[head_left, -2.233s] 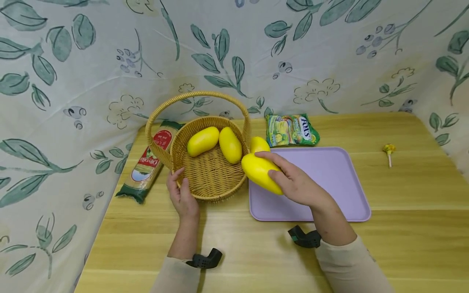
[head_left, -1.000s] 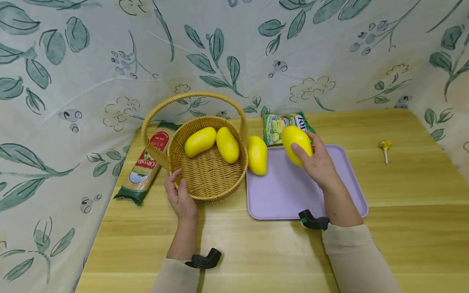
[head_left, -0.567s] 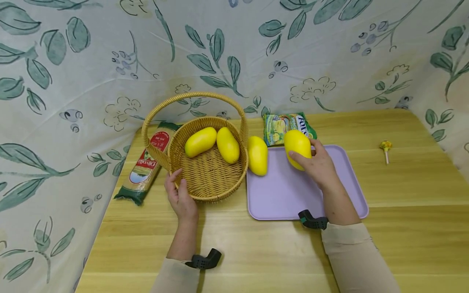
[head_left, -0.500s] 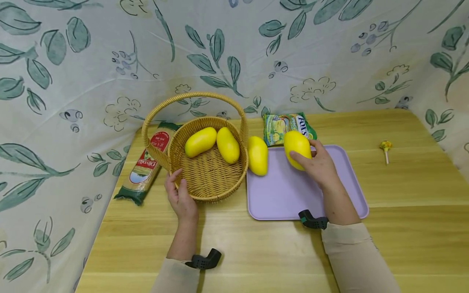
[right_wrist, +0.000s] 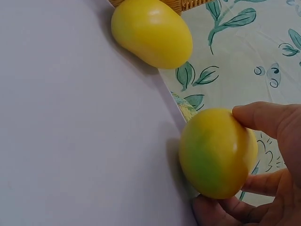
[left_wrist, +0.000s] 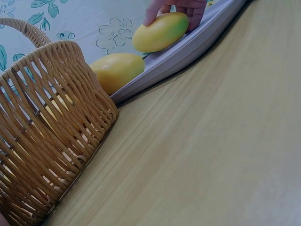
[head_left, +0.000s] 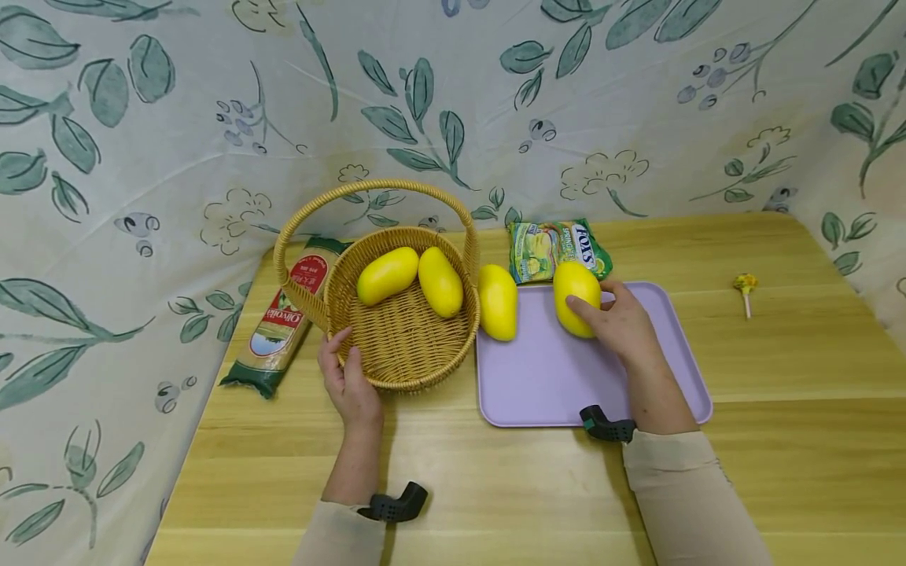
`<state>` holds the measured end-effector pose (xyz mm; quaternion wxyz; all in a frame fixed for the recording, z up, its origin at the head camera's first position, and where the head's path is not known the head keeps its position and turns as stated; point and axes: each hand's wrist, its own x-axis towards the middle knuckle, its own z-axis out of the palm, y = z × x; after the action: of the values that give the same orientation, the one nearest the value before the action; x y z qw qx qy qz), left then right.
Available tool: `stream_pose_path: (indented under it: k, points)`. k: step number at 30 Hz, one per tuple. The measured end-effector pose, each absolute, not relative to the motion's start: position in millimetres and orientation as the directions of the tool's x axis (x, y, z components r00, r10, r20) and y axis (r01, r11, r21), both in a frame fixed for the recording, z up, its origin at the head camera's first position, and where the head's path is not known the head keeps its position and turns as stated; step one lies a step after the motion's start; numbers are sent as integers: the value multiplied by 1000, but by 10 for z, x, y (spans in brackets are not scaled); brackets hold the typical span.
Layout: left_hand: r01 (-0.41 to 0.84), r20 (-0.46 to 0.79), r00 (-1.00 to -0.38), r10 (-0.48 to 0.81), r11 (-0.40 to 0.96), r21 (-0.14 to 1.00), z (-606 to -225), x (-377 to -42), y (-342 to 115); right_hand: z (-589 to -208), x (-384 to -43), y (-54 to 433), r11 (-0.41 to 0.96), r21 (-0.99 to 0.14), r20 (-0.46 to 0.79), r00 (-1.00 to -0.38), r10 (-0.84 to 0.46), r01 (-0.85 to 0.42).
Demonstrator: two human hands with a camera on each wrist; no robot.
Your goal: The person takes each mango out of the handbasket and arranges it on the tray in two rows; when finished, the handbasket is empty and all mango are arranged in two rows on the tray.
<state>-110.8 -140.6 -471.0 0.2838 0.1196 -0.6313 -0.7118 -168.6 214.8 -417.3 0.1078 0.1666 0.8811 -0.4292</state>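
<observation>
In the head view my right hand holds a yellow mango over the back part of the purple tray. The right wrist view shows thumb and fingers on opposite sides of this mango, which has a green patch. Another mango lies at the tray's left edge, beside the wicker basket. Inside the basket are two mangoes, one at the left and one at the right. My left hand grips the basket's front left rim, its lower fingers hidden.
Behind the tray lies a green candy bag. A pasta packet lies left of the basket, partly covered by it. A lollipop is at the right on the wooden table. The basket's tall handle arches upward. Patterned cloth hangs behind.
My right hand has carried its mango from beside the basket rightward over the tray, then lowered it slightly. The left hand stays at the basket.
</observation>
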Motion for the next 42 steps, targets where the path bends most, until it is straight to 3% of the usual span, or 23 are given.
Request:
stream_pose_path:
  k: [24, 34, 42]
  points:
    - [271, 186, -808, -559, -73, 960, -4702, -1077, -1423, -4123, -1665, 2226, 647, -664, -347, -921, 177, 374]
    - [276, 197, -808, -555, -61, 959, -4716, -1093, -1417, -3870, -1518, 2158, 668, -703, -130, -967, 218, 245]
    - [263, 185, -815, -548, -67, 963, -4703, -1107, -1414, -3528, -1226, 1749, 648, -759, 93, -996, 18, -59]
